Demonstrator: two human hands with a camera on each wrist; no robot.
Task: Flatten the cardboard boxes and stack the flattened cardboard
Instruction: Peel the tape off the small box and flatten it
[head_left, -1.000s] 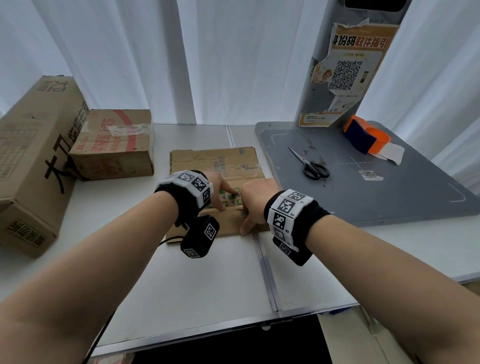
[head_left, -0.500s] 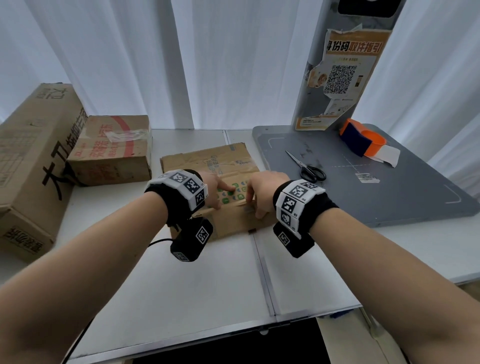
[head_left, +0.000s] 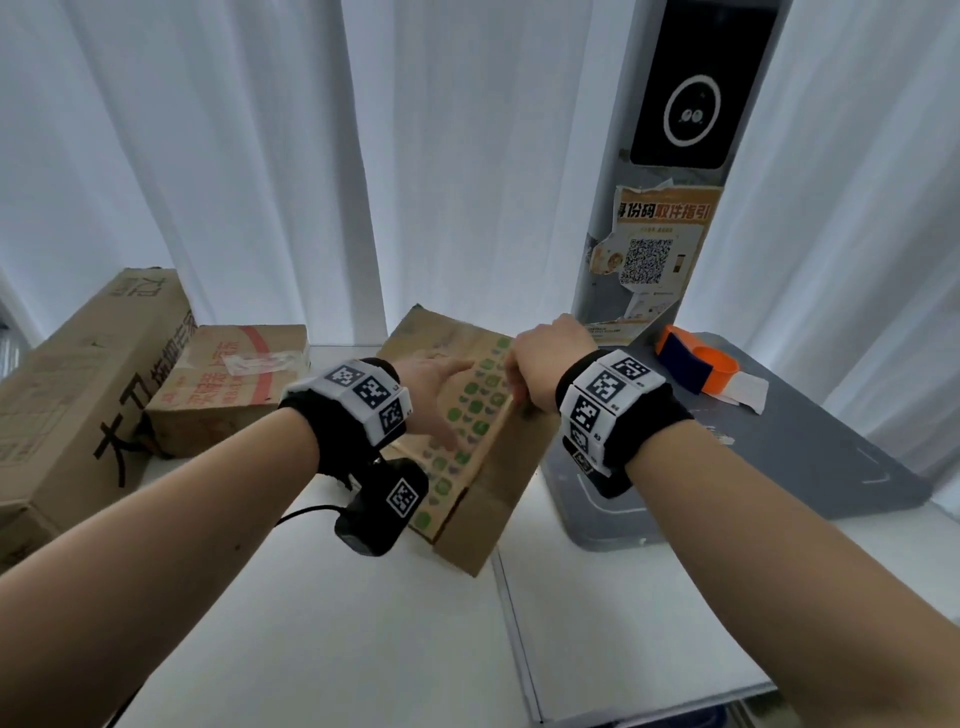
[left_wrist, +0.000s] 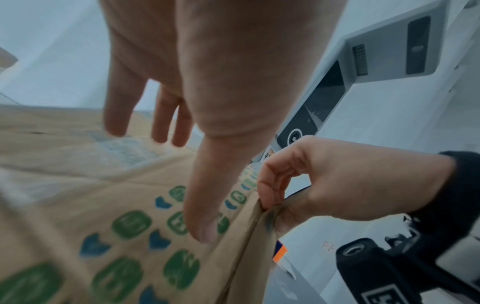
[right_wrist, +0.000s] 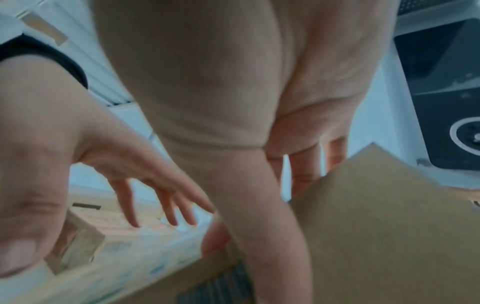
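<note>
1. Printed cardboard box (head_left: 470, 431), centre of the head view: partly collapsed, lifted at its far end and tilted, near corner low over the white tabletop (head_left: 363, 623).
2. Right hand (head_left: 545, 364): fingers curled, pinching the box's ridge fold, as the left wrist view confirms (left_wrist: 270, 197).
3. Left hand (head_left: 434, 384): fingers straight and spread, laid over the green-printed panel; firm contact cannot be told from these views.
4. Key relation: the box's long axis runs from lower centre toward upper centre of the frame, away from the person. The ridge lies between the two hands, the right one gripping it and the left one beside it on the panel.
5. Judgement: pressing the printed panel down against the held fold would likely finish the flattening.
6. Remaining work, left of frame: a red-printed box (head_left: 228, 384) and a long carton (head_left: 78, 400), both unflattened.
</note>
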